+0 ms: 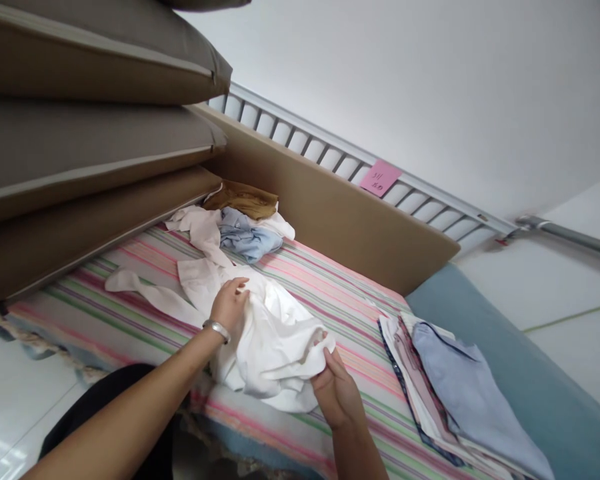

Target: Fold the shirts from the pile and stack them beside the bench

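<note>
A white shirt [275,333] lies rumpled across the striped bedsheet [145,327], one sleeve stretched out to the left. My left hand [230,307], a silver bracelet at its wrist, has its fingers curled on the upper part of the cloth. Near the shirt's right end, my right hand [336,383] pinches the edge of the fabric between thumb and fingers. Part of the shirt is hidden behind my left hand and forearm.
A loose heap holds a blue garment [250,237], a brown garment [243,198] and pale ones. Folded clothes [460,380] are stacked at the right. Large brown cushions [90,147] tower at the left. A brown board [330,200] and white railing [300,133] with a pink note [381,177] line the back.
</note>
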{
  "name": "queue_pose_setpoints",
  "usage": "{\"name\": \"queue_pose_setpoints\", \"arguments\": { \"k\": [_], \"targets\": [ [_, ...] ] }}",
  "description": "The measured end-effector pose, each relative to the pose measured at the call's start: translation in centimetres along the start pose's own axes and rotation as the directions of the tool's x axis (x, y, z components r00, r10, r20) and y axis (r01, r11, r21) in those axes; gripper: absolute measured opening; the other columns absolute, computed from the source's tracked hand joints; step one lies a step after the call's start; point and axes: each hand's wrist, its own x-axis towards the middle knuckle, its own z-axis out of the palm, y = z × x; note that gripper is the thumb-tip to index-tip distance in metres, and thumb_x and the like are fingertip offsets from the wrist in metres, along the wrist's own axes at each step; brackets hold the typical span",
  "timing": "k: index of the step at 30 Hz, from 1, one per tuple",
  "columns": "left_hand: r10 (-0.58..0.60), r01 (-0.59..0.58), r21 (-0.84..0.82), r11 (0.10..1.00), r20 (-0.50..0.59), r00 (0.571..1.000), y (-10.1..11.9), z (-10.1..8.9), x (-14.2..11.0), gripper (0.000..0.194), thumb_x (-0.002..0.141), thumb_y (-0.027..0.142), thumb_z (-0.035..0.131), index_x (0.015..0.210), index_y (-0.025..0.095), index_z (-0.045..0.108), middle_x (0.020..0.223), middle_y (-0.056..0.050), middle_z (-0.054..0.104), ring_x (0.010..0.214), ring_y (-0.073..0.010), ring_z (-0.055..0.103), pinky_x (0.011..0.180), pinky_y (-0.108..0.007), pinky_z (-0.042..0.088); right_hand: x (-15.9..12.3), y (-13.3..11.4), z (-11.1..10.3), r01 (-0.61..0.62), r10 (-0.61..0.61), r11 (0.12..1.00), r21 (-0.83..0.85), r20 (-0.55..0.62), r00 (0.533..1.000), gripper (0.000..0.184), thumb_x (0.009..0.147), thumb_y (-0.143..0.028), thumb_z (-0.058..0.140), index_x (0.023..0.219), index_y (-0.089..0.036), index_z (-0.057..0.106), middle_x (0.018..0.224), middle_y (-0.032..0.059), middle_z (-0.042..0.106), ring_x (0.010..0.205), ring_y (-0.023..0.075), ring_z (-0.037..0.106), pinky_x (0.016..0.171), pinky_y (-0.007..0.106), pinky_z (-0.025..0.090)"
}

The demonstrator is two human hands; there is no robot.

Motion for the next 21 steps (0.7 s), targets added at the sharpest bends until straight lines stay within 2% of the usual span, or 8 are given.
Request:
{"name": "queue_pose_setpoints", "arguments": {
  "k": [2, 5, 7, 9, 11, 15, 19, 21],
  "targets": [
    [0.168, -0.169, 0.058, 0.984, 0.011, 0.986, 1.1, -0.1, -0.9, 0.030, 0.079, 0.026, 0.047, 0.106, 0.017, 0.056, 0.106, -0.008, 0.058, 0.099, -0.0199, 0.051, 0.090, -0.032, 0.038, 0.2, 0.3, -0.2, 0.012, -0.012, 0.998, -0.055, 0.016, 1.000, 0.051, 0.074, -0.032, 0.063, 0.122, -0.030, 0.047, 0.113, 0.0010, 0.063, 0.105, 0.0152, 0.057, 0.095, 0.034, 0.043],
    [0.342, -0.371, 0.019, 0.929, 0.341, 0.875, 2.6, 0.2, -3.1, 0.035, 0.082, 0.037, 0.050, 0.112, 0.019, 0.053, 0.113, -0.008, 0.058, 0.108, -0.0209, 0.049, 0.095, -0.034, 0.035, 0.4, 0.7, -0.1, 0.025, -0.021, 0.995, -0.102, 0.049, 0.999, 0.051, 0.074, -0.035, 0.061, 0.123, -0.030, 0.046, 0.113, 0.0020, 0.062, 0.105, 0.0165, 0.057, 0.095, 0.036, 0.043],
    [0.316, -0.417, 0.050, 0.908, 0.573, 0.756, 2.9, 0.8, -4.5, 0.052, 0.073, 0.045, 0.060, 0.118, 0.021, 0.050, 0.116, -0.008, 0.057, 0.108, -0.0243, 0.049, 0.093, -0.037, 0.036, 0.5, 0.8, 0.2, 0.034, -0.025, 0.993, -0.113, 0.073, 0.997, 0.051, 0.075, -0.034, 0.060, 0.124, -0.031, 0.045, 0.115, 0.0024, 0.061, 0.106, 0.0173, 0.056, 0.095, 0.037, 0.043],
    [0.199, -0.427, 0.180, 0.886, 0.685, 0.701, 2.4, 1.6, -5.2, 0.061, 0.067, 0.040, 0.065, 0.122, 0.021, 0.048, 0.117, -0.009, 0.057, 0.107, -0.0286, 0.050, 0.091, -0.041, 0.037, 0.6, 0.8, 0.4, 0.040, -0.032, 0.993, -0.111, 0.076, 0.997, 0.049, 0.076, -0.033, 0.059, 0.123, -0.030, 0.045, 0.116, 0.0030, 0.060, 0.107, 0.0182, 0.056, 0.094, 0.038, 0.043],
    [0.073, -0.393, 0.314, 0.864, 0.695, 0.715, 1.6, 2.3, -5.1, 0.047, 0.070, 0.025, 0.059, 0.117, 0.019, 0.053, 0.110, -0.011, 0.061, 0.102, -0.0293, 0.053, 0.086, -0.041, 0.038, 0.6, 0.5, 0.0, 0.047, -0.042, 0.993, -0.106, 0.050, 0.998, 0.046, 0.075, -0.032, 0.059, 0.119, -0.027, 0.048, 0.114, 0.0037, 0.061, 0.105, 0.0184, 0.057, 0.092, 0.038, 0.044],
    [-0.067, -0.142, 0.327, 0.934, 0.553, 0.831, 0.3, 2.4, -3.2, 0.030, 0.072, 0.010, 0.042, 0.091, 0.017, 0.064, 0.090, -0.010, 0.067, 0.088, -0.0239, 0.059, 0.077, -0.033, 0.040, 0.8, 0.0, -3.7, 0.059, -0.083, 0.986, -0.154, -0.154, 0.985, 0.039, 0.065, -0.031, 0.067, 0.101, -0.022, 0.055, 0.098, 0.0016, 0.066, 0.091, 0.0166, 0.062, 0.085, 0.032, 0.048],
    [-0.072, -0.020, 0.202, 0.979, 0.437, 0.897, 0.1, 1.6, -1.5, 0.024, 0.075, 0.016, 0.037, 0.073, 0.016, 0.061, 0.076, -0.005, 0.064, 0.077, -0.0177, 0.057, 0.069, -0.026, 0.040, 0.4, 0.0, -9.2, -0.079, -0.089, 0.943, -0.324, -0.473, 0.876, 0.047, 0.052, -0.031, 0.070, 0.094, -0.018, 0.054, 0.076, 0.0017, 0.067, 0.074, 0.0190, 0.064, 0.071, 0.033, 0.051],
    [-0.034, -0.014, 0.119, 0.993, 0.389, 0.921, 0.3, 1.2, -1.3, 0.024, 0.077, 0.019, 0.036, 0.067, 0.017, 0.057, 0.069, -0.002, 0.060, 0.071, -0.0161, 0.054, 0.064, -0.024, 0.038, 0.1, -0.2, -10.3, -0.095, -0.209, 0.851, -0.517, -0.498, 0.842, 0.050, 0.053, -0.036, 0.067, 0.097, -0.016, 0.054, 0.076, 0.0044, 0.067, 0.077, 0.0225, 0.064, 0.071, 0.036, 0.051]
  ]
}}
